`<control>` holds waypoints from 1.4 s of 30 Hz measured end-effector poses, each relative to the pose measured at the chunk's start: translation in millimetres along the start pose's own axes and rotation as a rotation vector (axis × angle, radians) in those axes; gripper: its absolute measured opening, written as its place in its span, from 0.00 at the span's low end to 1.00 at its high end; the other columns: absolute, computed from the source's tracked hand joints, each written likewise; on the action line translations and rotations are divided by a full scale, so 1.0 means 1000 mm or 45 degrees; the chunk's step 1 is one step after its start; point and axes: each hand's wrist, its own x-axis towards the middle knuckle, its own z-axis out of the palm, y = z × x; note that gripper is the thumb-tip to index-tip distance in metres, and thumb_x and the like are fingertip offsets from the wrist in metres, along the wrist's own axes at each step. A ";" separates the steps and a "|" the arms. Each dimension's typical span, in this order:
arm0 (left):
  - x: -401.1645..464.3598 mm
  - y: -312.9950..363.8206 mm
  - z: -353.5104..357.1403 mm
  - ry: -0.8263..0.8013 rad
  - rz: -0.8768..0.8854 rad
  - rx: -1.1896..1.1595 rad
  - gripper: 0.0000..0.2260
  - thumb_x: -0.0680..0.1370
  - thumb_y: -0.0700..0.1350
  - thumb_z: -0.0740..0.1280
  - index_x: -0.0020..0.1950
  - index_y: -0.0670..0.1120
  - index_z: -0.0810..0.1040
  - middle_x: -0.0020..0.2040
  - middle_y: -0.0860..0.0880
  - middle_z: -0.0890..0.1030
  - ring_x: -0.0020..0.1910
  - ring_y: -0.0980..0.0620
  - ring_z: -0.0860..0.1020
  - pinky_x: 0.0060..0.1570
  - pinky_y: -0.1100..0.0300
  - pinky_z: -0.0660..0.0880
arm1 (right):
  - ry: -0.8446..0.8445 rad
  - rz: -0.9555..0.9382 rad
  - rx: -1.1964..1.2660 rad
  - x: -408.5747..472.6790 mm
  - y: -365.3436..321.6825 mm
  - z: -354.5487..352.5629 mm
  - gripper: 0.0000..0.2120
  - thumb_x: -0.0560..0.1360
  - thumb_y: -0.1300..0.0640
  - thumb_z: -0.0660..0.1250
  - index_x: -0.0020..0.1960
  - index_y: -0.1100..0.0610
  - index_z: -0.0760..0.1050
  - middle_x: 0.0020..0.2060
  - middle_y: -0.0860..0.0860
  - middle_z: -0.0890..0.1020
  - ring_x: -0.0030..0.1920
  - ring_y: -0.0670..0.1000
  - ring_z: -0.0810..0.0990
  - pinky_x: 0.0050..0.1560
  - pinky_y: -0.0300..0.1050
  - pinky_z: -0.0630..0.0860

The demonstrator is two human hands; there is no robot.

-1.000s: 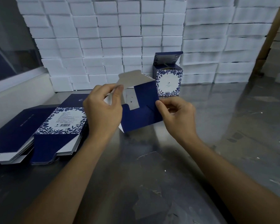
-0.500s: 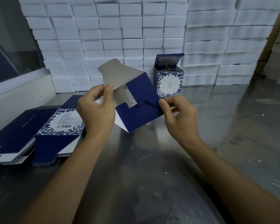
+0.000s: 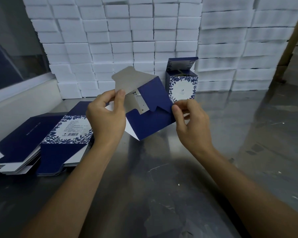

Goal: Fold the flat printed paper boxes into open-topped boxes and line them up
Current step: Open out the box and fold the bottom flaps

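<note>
Head camera looks down over a dull grey metal tabletop (image 3: 162, 194), where two bare forearms reach in from the near edge. Between the hands, lifted clear of the table, is a half-opened navy blue paper box with a grey unprinted inside (image 3: 150, 115); it is tilted, one lower corner pointing down toward the tabletop, and a rounded grey flap (image 3: 127, 79) stands up at its far left end. The left hand (image 3: 107, 119) pinches the box's left side, thumb pressed flat on the grey inner face just below that flap, the other fingers curled behind the card. The right hand (image 3: 191, 122) grasps the box's right edge between thumb tip and bent forefinger, the remaining fingers folded in below.

Just beyond the held box, on the far side of the table, stands one finished upright box with a white panel framed in blue leaves (image 3: 182, 85), its top lid flap raised and open. It is partly hidden behind the held box's upper right corner.

On the left of the table lie two low stacks of flat printed box blanks: a nearer stack topped by a white label panel with a barcode (image 3: 67, 133), and beside it at the far left a stack showing plain navy (image 3: 15, 143). The left wrist overlaps the right edge of the nearer stack.

Along the far side rises a wall of stacked white foam blocks (image 3: 127, 31).
</note>
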 end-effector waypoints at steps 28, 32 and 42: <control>-0.019 -0.018 0.017 -0.503 0.100 0.112 0.11 0.82 0.50 0.64 0.47 0.44 0.66 0.40 0.50 0.73 0.37 0.59 0.72 0.36 0.66 0.68 | -0.020 0.511 0.688 0.011 -0.034 -0.011 0.13 0.82 0.50 0.64 0.50 0.58 0.82 0.54 0.58 0.83 0.57 0.60 0.80 0.61 0.64 0.75; -0.017 -0.019 0.010 -0.461 0.308 0.341 0.15 0.83 0.49 0.61 0.41 0.42 0.66 0.32 0.47 0.70 0.31 0.50 0.66 0.33 0.61 0.63 | -0.038 0.502 0.671 0.010 -0.036 -0.009 0.09 0.81 0.50 0.65 0.49 0.52 0.82 0.55 0.57 0.83 0.61 0.59 0.79 0.64 0.62 0.74; -0.013 -0.011 0.005 -0.427 0.515 0.356 0.17 0.83 0.47 0.58 0.35 0.46 0.60 0.25 0.55 0.60 0.26 0.47 0.60 0.31 0.56 0.55 | -0.085 0.486 0.708 0.010 -0.039 -0.008 0.11 0.83 0.53 0.62 0.43 0.53 0.76 0.47 0.54 0.77 0.48 0.50 0.74 0.53 0.49 0.71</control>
